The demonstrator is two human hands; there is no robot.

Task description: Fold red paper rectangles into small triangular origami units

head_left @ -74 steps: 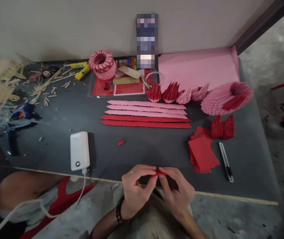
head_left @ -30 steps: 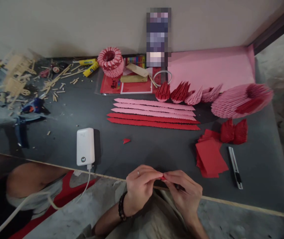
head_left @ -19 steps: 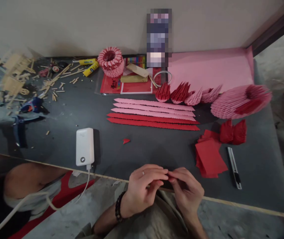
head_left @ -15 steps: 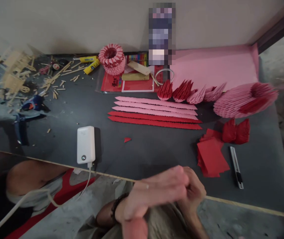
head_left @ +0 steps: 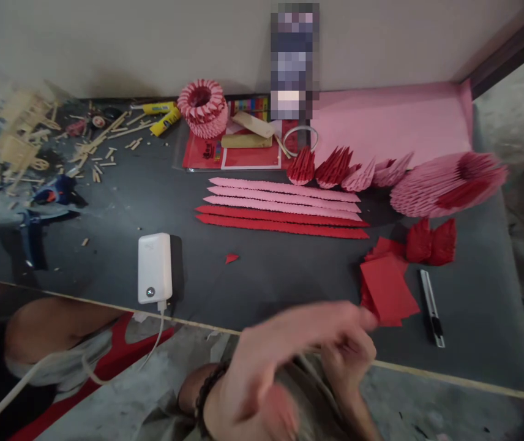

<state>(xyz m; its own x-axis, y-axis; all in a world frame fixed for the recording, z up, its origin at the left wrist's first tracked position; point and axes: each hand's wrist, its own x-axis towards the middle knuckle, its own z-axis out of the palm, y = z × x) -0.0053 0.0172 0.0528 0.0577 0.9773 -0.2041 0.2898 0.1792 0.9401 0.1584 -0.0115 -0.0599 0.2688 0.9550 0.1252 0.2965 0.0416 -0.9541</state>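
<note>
My left hand (head_left: pixel 280 349), with a dark beaded bracelet (head_left: pixel 207 386) on its wrist, reaches across just off the table's front edge. Its fingers are stretched out and its thumb stands apart, blurred by motion. The fingertips overlap my right hand (head_left: pixel 349 361), whose fingers are curled closed. What the right hand may hold is hidden. Just beyond it lies a stack of red paper rectangles (head_left: pixel 388 288). A small folded red paper triangle (head_left: pixel 231 258) lies farther left. Long pink strips (head_left: pixel 284 191) and red strips (head_left: pixel 280 225) of interlocked folded paper run across the middle.
A utility knife (head_left: pixel 431 309) lies at right, near red paper bundles (head_left: pixel 431 242) and a large pink folded-paper piece (head_left: pixel 445 187). A white power bank (head_left: pixel 154 268) with a cable sits front left. Clamps (head_left: pixel 35 239) and wooden sticks are farther left. Another person's knee (head_left: pixel 37 331) shows below.
My left hand's fingers have slid right and now curve over my right hand, and its thumb has shifted right. The whole view has drifted slightly; the things on the table stay put.
</note>
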